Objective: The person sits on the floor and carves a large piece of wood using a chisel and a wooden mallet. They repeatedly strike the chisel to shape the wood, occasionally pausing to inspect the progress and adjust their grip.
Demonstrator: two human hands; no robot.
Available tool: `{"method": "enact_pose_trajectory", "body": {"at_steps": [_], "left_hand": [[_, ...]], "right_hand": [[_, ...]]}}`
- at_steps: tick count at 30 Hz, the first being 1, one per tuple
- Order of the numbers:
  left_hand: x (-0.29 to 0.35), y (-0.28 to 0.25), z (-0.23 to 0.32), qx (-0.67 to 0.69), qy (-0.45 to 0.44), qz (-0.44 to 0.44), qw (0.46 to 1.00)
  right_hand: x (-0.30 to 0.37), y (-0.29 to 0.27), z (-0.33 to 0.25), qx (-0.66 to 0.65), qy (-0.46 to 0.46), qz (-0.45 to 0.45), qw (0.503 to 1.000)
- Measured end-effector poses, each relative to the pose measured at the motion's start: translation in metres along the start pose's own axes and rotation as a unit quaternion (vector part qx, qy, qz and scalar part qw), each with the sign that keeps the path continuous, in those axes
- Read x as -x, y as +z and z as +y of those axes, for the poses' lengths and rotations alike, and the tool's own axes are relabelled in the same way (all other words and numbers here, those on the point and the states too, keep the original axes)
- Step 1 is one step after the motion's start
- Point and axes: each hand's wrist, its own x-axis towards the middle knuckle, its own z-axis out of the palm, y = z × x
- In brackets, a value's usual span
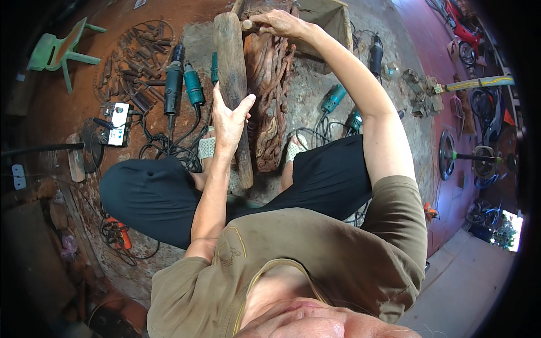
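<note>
Left hand [230, 124] clamped round the narrower part of a wooden mallet [230, 50], thick end pointing away from the body. Right hand [276, 23] closed on a slim tool handle [247, 25], its pale butt facing the mallet head; working end hidden, so cannot tell whether it touches wood. Carved wood block [267, 101] lies lengthwise on the floor [310, 84], between the person's feet, the right hand above its far end.

Judgement: step in hand looks like mallet-and-chisel work. For a good result, seat the edge before striking, meet the butt squarely, use short, light blows near the raised carving, and hold the right-hand fingers below the butt. Risk: a glancing blow could skid onto the knuckles or chip a ridge.

Surface: worn, stained concrete, reddish toward the floor's left side. Wooden crate [340, 34] just beside the block's far end. Left of the mallet, a corded green power tool [193, 87] and a heap of short brown pieces [141, 65]; nearer, a white control box [118, 124].

Room: green plastic chair [56, 52] at far left, red motorbike [466, 31] at far right; daylight enters lower right.
</note>
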Motion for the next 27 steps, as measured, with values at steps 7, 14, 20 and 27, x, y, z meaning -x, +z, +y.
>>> {"method": "enact_pose_trajectory", "body": {"at_steps": [7, 14, 20, 27], "left_hand": [[0.0, 0.005, 0.0, -0.051, 0.027, -0.027, 0.998], [-0.003, 0.001, 0.002, -0.086, 0.021, -0.02, 0.996], [-0.003, 0.0, 0.002, -0.033, 0.035, -0.021, 0.999], [0.0, -0.004, 0.007, -0.018, -0.031, -0.012, 0.999]], "right_hand": [[0.0, -0.002, 0.001, 0.024, 0.004, -0.029, 0.999], [0.001, -0.002, -0.001, 0.017, -0.008, -0.008, 1.0], [0.006, -0.006, 0.002, 0.003, 0.008, 0.024, 1.0], [0.031, -0.014, 0.008, -0.08, 0.05, 0.044, 0.995]]}}
